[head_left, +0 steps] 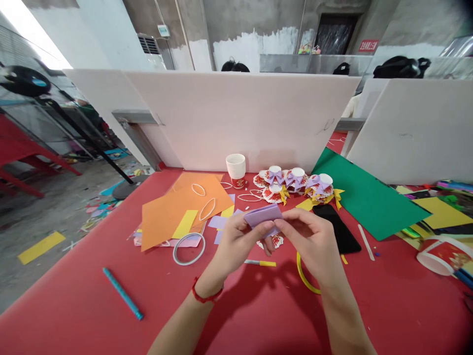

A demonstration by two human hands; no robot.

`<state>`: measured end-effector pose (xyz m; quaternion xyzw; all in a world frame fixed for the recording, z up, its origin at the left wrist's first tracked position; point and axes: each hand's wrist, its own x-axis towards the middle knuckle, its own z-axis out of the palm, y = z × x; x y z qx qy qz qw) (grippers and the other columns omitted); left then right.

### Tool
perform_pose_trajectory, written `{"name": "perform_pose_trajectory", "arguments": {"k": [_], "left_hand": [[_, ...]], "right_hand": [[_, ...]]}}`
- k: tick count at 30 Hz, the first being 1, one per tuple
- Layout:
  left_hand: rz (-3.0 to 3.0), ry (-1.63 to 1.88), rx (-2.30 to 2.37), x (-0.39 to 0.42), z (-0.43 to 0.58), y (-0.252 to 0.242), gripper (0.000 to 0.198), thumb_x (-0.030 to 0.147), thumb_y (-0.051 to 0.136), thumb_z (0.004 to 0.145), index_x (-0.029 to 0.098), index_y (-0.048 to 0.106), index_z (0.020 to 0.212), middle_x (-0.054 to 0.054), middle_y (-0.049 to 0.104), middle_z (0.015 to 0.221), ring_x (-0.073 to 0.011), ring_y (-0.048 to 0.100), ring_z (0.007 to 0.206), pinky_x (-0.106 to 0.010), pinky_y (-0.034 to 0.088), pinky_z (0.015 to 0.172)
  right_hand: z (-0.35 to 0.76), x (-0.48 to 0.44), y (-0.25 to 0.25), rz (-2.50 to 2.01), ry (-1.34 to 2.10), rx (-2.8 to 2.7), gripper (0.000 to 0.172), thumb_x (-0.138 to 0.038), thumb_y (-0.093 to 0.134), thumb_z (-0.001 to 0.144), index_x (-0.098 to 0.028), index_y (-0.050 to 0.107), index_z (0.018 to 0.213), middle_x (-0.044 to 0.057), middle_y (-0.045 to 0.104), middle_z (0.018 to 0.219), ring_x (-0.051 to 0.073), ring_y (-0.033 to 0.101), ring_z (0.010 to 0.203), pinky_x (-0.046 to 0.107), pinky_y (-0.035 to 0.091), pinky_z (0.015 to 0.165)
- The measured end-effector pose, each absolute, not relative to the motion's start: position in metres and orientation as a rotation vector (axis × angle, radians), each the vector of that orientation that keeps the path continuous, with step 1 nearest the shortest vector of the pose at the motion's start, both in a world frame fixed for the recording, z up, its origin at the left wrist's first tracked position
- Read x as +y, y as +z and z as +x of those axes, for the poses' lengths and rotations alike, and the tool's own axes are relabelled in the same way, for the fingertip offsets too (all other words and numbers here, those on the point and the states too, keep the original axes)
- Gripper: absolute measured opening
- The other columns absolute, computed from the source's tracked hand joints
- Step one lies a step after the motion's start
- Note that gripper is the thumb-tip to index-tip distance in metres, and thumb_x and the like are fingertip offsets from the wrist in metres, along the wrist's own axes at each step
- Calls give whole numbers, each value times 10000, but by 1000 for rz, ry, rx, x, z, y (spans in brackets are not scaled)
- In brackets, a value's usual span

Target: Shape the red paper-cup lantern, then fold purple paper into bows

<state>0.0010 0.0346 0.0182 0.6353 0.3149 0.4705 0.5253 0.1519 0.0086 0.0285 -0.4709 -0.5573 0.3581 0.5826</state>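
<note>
A folded piece of purple paper (pixel 263 215) is held up above the red table between both hands. My left hand (pixel 238 236) pinches its left part, thumb along the lower edge. My right hand (pixel 308 236) grips its right end between thumb and fingers. Below the hands lie a yellow-and-grey pen (pixel 260 263) and a yellow ring (pixel 305 277). Part of a red-and-white paper-cup craft (pixel 275 241) shows behind the fingers. Beyond it, several cup crafts with purple bows (pixel 295 178) stand grouped together.
Orange sheets (pixel 173 209), a grey ring (pixel 188 263) and a teal pen (pixel 122 293) lie leftward. Stacked paper cups (pixel 236 170) stand before the white partition (pixel 236 118). Rightward are a black phone (pixel 338 229), a green sheet (pixel 369 197) and a tipped paper cup (pixel 443 254).
</note>
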Motion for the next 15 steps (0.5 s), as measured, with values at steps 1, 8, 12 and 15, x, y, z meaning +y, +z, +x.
{"name": "perform_pose_trajectory", "arguments": {"k": [1, 8, 12, 15], "left_hand": [[1519, 1138, 774, 35, 1, 19, 313, 434, 637, 872, 174, 670, 702, -4, 663, 509, -140, 614, 466, -256, 509, 533], [1617, 1554, 1065, 37, 3, 21, 434, 470, 664, 833, 179, 568, 525, 26, 502, 456, -91, 430, 438, -209, 355, 410], [1538, 1839, 1174, 37, 10, 14, 370, 380, 677, 832, 188, 553, 541, 39, 527, 476, -83, 453, 440, -188, 365, 411], [1656, 2034, 1249, 37, 12, 7, 316, 296, 668, 849, 190, 563, 570, 52, 535, 482, -71, 457, 422, -174, 354, 404]], "right_hand": [[153, 8, 29, -1106, 850, -1313, 81, -249, 729, 762, -218, 728, 688, -25, 726, 622, 113, 654, 553, 189, 532, 528], [155, 8, 31, -1176, 884, -1345, 79, -243, 733, 741, -206, 715, 673, -18, 695, 606, 121, 607, 550, 227, 497, 533], [152, 7, 29, -1188, 930, -1356, 105, -264, 719, 741, -198, 676, 671, -15, 680, 602, 126, 604, 555, 234, 499, 543], [152, 7, 26, -1189, 1002, -1382, 67, -254, 716, 740, -196, 688, 723, -7, 694, 632, 135, 626, 590, 246, 516, 581]]}}
